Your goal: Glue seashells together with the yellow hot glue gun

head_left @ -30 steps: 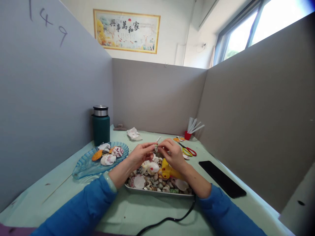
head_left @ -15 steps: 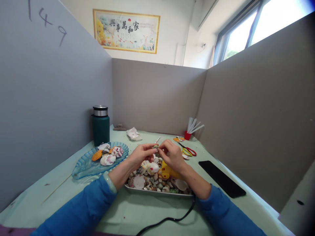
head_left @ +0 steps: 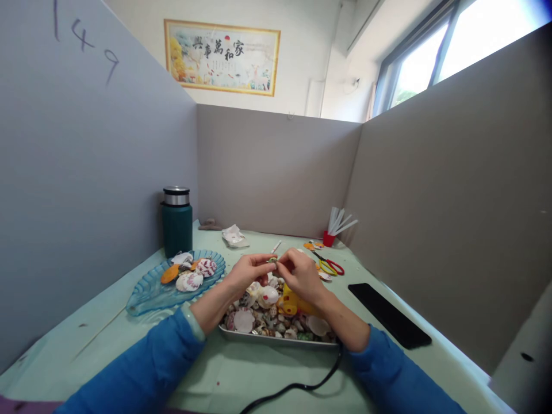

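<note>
Both my hands meet above a shallow tray (head_left: 276, 339) heaped with seashells (head_left: 244, 319). Pinched in the fingers of my left hand (head_left: 246, 272) is a small greenish shell (head_left: 272, 260). My right hand (head_left: 299, 274) has its thumb and forefinger closed on the right side of the same shell. Its far details are too small to make out. Under my right hand, a yellow glue gun (head_left: 290, 302) lies on the shells, partly covered by my hand and wrist. A black cord (head_left: 297, 384) runs from the tray's right corner toward me.
A blue scalloped dish (head_left: 149, 292) with several shells and a green bottle (head_left: 177, 227) stand left. Scissors (head_left: 331, 267), a red cup (head_left: 329, 238) with white glue sticks and a black phone-like slab (head_left: 388, 315) are right. Crumpled tissue (head_left: 233, 235) lies behind. Grey partitions (head_left: 276, 167) enclose the table.
Both hands stay together on the small shell, with only a slight shift of the fingers. The view has tilted a little; other things keep their places.
</note>
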The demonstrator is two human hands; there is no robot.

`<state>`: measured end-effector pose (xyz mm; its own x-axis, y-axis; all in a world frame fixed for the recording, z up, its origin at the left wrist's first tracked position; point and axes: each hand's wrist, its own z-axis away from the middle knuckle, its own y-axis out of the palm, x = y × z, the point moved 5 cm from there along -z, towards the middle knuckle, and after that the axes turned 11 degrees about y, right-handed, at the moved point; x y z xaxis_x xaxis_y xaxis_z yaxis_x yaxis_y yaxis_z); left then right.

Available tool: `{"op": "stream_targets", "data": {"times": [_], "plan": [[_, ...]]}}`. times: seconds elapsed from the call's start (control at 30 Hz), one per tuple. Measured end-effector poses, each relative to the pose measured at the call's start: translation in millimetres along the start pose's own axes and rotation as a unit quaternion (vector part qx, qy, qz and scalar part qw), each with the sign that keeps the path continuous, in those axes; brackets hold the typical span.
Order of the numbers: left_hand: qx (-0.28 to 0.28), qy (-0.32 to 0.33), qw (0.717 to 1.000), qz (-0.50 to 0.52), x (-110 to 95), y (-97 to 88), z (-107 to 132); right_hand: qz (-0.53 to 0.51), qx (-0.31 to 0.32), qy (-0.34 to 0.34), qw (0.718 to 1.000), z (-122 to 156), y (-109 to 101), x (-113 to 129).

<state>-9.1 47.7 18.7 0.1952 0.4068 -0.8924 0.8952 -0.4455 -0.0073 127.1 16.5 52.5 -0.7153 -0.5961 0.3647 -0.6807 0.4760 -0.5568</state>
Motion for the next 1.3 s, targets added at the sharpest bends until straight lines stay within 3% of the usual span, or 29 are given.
{"op": "stream_targets", "data": {"times": [0.6, 1.3], "plan": [[-0.016, -0.058, 0.987, 0.147, 3.8, 1.5, -0.4, -0.027, 0.016, -0.033, 0.999, -0.6, 2.8, -4.4], [-0.019, -0.009, 1.000, 0.001, 2.2, 0.1, -0.3, -0.034, 0.031, -0.041, 0.998, 0.7, 2.6, -2.4]]}}
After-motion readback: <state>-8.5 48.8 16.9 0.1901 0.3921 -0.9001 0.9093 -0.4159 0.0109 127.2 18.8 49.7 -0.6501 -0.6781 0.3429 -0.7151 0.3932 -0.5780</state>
